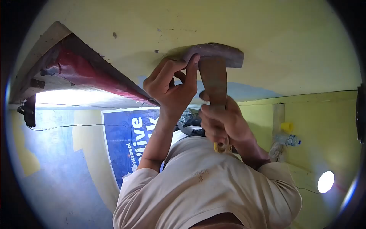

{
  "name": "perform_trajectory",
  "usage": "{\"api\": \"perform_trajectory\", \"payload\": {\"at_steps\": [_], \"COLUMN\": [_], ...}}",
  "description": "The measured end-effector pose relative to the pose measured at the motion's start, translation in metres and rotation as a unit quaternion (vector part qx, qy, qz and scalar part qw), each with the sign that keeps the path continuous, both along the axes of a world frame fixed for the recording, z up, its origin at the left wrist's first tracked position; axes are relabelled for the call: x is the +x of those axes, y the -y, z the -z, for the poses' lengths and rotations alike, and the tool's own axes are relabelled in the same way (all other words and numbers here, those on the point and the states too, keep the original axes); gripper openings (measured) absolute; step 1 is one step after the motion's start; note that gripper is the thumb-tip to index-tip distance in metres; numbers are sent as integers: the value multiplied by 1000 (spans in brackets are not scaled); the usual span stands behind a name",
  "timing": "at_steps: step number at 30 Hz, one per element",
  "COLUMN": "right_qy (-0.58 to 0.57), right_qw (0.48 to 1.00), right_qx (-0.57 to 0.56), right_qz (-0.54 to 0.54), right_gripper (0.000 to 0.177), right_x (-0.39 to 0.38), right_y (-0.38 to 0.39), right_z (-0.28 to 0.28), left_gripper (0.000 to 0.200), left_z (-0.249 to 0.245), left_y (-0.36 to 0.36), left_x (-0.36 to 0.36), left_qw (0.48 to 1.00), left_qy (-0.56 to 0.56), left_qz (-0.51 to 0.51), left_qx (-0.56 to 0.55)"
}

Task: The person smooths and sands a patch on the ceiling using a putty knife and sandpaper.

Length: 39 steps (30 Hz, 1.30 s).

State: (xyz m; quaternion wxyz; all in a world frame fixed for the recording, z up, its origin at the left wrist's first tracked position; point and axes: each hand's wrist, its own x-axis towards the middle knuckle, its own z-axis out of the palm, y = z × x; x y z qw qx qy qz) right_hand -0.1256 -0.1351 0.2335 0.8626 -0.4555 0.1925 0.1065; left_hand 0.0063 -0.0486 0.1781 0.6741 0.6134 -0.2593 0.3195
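Note:
In the head view my left hand pinches the left part of a dull grey, flat, wide piece, its thumb on the near face. My right hand is wrapped round the handle of a putty knife, whose brownish flat blade points up and overlaps the grey piece. The yellow end of the handle shows below my fist. Both hands are raised in front of my chest, close to each other, against a yellowish painted surface.
To the left, a dark-edged opening holds red sheeting. A blue poster with white lettering lies beyond my left arm. At right are a clear plastic bottle, a yellow cup-like object and a lit round lamp. A thin wire runs at left.

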Motion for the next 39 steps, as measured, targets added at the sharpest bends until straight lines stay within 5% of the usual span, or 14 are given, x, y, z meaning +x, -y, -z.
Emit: {"api": "perform_trajectory", "payload": {"at_steps": [5, 8, 12, 20, 28, 34, 39], "right_qy": [-56, -84, -20, -67, 30, -66, -22], "right_qw": [994, 996, 1000, 995, 998, 997, 1000], "right_qx": [76, -13, 0, 40, 45, 7, 12], "right_qz": [51, 27, -13, 68, 9, 39, 9], "right_gripper": [11, 14, 16, 16, 15, 9, 12], "right_x": [-14, -22, -3, -14, 10, -6, -11], "right_y": [12, 9, -6, 2, -11, 0, -8], "right_z": [46, 34, 5, 56, 10, 53, 26], "left_gripper": [27, 28, 23, 27, 25, 24, 24], "left_z": [5, 5, 2, 2, 0, -4, -7], "left_y": [2, 6, 3, 0, -4, -7, -10], "left_x": [2, 1, 0, 0, 4, 4, 5], "left_qw": [997, 998, 999, 998, 1000, 998, 999], "left_qy": [54, 53, 32, 46, 16, 40, 23], "left_qz": [-37, -31, -25, -38, -10, -43, -42], "left_qx": [29, 20, 7, 28, -7, 25, 1]}}
